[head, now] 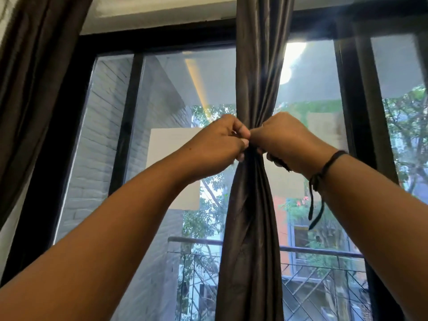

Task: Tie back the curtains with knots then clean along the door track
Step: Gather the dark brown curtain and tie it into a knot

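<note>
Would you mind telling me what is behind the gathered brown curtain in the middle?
Behind the gathered brown satin curtain is the black-framed glass door, with a balcony railing and trees outside. Both hands cover the cinched point, so any knot is hidden.

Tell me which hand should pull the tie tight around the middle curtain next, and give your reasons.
Probably the right hand: a dark tie end trails from its curled fingers beside the gathered middle curtain. The left hand pinches at the cinch point, so it looks better placed to hold the bunch.
</note>
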Demonstrator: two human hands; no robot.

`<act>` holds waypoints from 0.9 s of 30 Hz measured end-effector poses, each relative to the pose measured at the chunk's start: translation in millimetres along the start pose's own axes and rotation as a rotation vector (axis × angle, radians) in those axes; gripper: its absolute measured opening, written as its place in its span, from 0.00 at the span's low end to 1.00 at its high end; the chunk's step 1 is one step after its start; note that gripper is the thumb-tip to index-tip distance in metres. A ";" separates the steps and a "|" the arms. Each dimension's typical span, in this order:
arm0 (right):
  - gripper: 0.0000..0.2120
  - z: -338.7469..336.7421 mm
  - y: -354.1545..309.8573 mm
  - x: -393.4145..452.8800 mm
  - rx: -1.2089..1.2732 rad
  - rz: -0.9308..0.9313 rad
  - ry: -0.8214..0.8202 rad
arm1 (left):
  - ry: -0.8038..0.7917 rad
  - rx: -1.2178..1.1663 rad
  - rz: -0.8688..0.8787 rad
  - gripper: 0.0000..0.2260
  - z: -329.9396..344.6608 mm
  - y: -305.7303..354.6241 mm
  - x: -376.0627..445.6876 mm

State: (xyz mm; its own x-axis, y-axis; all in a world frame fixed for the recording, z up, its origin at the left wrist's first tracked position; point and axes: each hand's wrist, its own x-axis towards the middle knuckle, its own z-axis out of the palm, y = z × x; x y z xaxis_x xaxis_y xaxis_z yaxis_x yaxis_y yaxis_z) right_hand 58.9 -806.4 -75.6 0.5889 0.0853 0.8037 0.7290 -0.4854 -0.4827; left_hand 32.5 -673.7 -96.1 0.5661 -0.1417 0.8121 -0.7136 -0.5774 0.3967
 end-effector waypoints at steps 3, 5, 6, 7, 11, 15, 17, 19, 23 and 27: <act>0.15 5.7 2.7 5.3 -0.094 0.007 0.019 | -0.058 -0.073 -0.004 0.06 -8.3 -5.7 0.4; 0.13 8.0 2.2 4.1 -0.066 0.037 -0.039 | -0.101 -0.070 0.005 0.06 -15.3 -8.8 -0.1; 0.12 8.1 1.6 2.4 -0.010 0.068 -0.092 | -0.132 -0.061 0.006 0.08 -17.7 -9.1 -0.1; 0.10 7.3 1.4 1.1 0.070 0.106 -0.157 | -0.165 -0.044 0.003 0.11 -19.8 -8.9 -0.8; 0.11 -7.4 7.8 5.0 0.438 0.319 -0.440 | -0.224 -0.016 0.003 0.17 -24.7 -7.7 -0.8; 0.13 -20.0 25.0 4.2 0.725 0.388 -0.596 | -0.238 0.027 0.086 0.13 -27.8 -11.3 -5.4; 0.13 -18.4 28.2 -1.4 0.817 0.361 -0.674 | -0.206 0.047 0.142 0.10 -22.9 -16.7 -7.1; 0.12 -14.3 25.9 -4.1 0.865 0.333 -0.732 | -0.140 0.067 0.212 0.12 -13.3 -21.5 -8.4; 0.13 -4.7 16.0 -0.8 0.783 0.329 -0.690 | 0.150 0.123 0.404 0.17 10.3 -34.4 -14.3; 0.03 6.1 9.4 -3.8 0.619 0.316 -0.600 | 0.299 0.539 0.670 0.15 27.4 -39.2 -24.2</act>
State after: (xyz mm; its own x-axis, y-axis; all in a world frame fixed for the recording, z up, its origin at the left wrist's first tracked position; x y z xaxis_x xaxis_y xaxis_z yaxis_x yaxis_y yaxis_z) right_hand 65.7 -805.9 -85.4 0.7489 0.5490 0.3710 0.4585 -0.0250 -0.8884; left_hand 58.1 -669.7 -143.0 -0.0819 -0.4120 0.9075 -0.5224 -0.7577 -0.3912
